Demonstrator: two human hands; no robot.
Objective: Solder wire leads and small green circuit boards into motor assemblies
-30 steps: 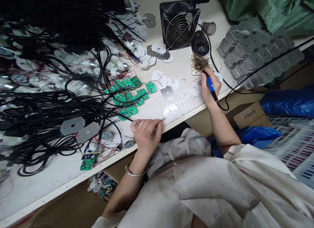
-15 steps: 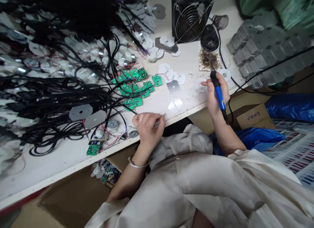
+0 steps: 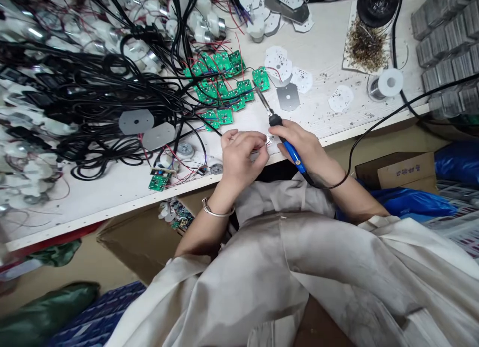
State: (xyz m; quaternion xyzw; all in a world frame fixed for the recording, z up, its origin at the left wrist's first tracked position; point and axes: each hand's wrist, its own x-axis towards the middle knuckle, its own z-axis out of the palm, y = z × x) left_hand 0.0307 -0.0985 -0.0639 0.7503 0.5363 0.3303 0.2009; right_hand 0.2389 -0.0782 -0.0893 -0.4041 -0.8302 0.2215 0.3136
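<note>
My right hand is shut around a blue-handled soldering iron, and its thin metal tip points up and left, close to a green circuit board. My left hand pinches something small at the fingertips, apparently thin red wires, near the table's front edge. The two hands nearly touch. Several more green circuit boards lie tangled in red and black wires above my left hand. A single wired board rests lower left.
Black cables and small motors crowd the left of the white workbench. Perforated white discs, a solder spool, brass tip-cleaning wool and stacked metal plates lie right. A cardboard box sits below the edge.
My right hand has swung left, next to my left hand, and the iron now points up-left. The view has tilted down and shifted, bringing the solder spool and more floor into sight.
</note>
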